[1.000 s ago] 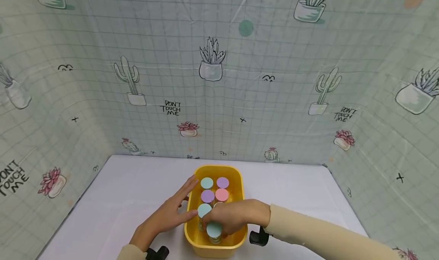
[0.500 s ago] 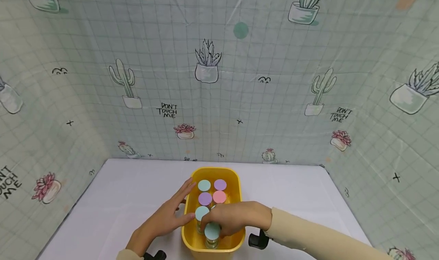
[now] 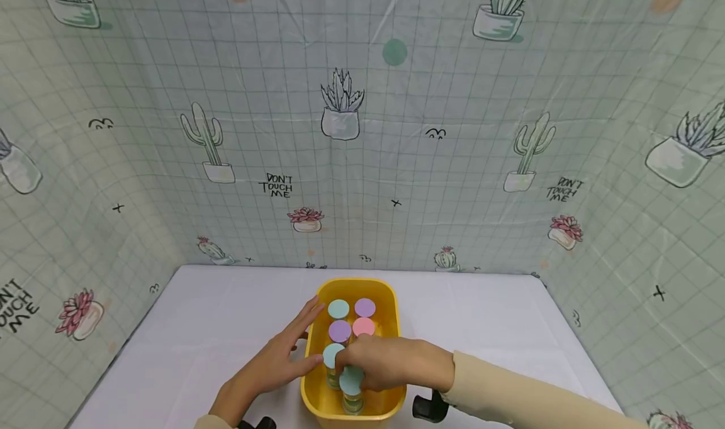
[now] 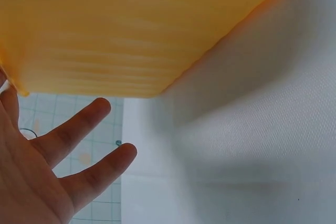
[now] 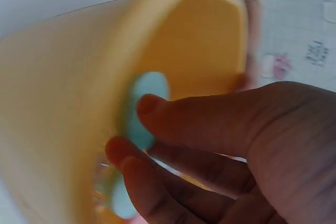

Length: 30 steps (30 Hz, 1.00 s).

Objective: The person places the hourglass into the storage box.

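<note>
A yellow bin (image 3: 396, 303) holds several small clear jars with coloured lids. My right hand (image 3: 391, 361) reaches in over its right rim and holds the front jar (image 3: 352, 404), which has a mint-green lid (image 5: 148, 85). In the right wrist view, the thumb (image 5: 176, 119) lies on one side of that lid and fingers (image 5: 157, 187) on the other. My left hand (image 3: 274, 360) is spread along the bin's left rim, thumb and fingers straight. Behind the held jar stand another mint-lidded jar (image 3: 333, 356), a purple-lidded jar (image 3: 340, 331) and a pink-lidded jar (image 3: 364, 326).
Farther back in the bin are a mint-lidded jar (image 3: 338, 309) and a purple-lidded jar (image 3: 365, 307). The bin stands on a white table (image 3: 481, 316). A patterned cloth (image 3: 272, 133) with cactus drawings encloses the table at the back and sides.
The head view has shifted slightly. More of the held jar's clear body shows below its lid now. Both hands keep nearly the same places at the bin.
</note>
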Available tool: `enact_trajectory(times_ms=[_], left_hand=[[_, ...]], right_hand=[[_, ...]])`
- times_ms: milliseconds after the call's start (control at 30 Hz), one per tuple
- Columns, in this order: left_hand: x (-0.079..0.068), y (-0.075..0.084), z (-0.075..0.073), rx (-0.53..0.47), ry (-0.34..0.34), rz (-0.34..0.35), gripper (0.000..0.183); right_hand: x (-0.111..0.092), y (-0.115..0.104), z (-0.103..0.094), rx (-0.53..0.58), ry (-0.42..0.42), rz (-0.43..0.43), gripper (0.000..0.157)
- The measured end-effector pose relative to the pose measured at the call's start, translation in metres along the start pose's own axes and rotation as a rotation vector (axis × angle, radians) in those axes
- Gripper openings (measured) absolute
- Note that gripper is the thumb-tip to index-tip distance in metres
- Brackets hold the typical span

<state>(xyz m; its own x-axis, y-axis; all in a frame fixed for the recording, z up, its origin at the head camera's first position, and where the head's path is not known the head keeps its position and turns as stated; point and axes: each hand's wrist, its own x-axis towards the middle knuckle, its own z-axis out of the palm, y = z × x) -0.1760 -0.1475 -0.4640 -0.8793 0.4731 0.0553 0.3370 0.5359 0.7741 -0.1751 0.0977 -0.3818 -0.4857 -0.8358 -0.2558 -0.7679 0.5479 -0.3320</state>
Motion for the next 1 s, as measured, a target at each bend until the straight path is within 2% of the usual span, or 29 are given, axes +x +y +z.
enact_trajectory(times_ms=[100,233,300,367,433,500,700,1000], left_hand=[[0.0,0.0,0.001,-0.001,0.001,-0.001,0.078],[-0.002,0.001,0.008,-0.013,-0.017,0.001,0.077],[-0.001,0.001,0.011,-0.013,-0.024,0.011,0.077],[0.001,0.001,0.013,-0.009,-0.012,0.02,0.077],[0.003,0.001,0.013,-0.011,0.014,0.018,0.078],[0.005,0.001,0.013,-0.015,0.037,0.007,0.078],[0.005,-0.001,0.01,-0.01,0.037,-0.011,0.079],[0.008,0.001,0.005,0.07,0.051,0.028,0.079]], right_hand=[[-0.007,-0.004,-0.006,0.045,0.06,0.026,0.032],[-0.033,0.008,-0.01,0.259,0.197,0.055,0.024],[-0.052,0.023,-0.009,0.34,0.336,0.076,0.022],[-0.07,0.042,-0.005,0.37,0.499,0.113,0.021],[-0.083,0.061,0.0,0.356,0.641,0.18,0.024],[-0.093,0.077,0.007,0.326,0.721,0.254,0.029],[-0.11,0.106,0.032,0.287,0.762,0.423,0.05],[-0.128,0.125,0.049,0.191,0.828,0.496,0.064]])
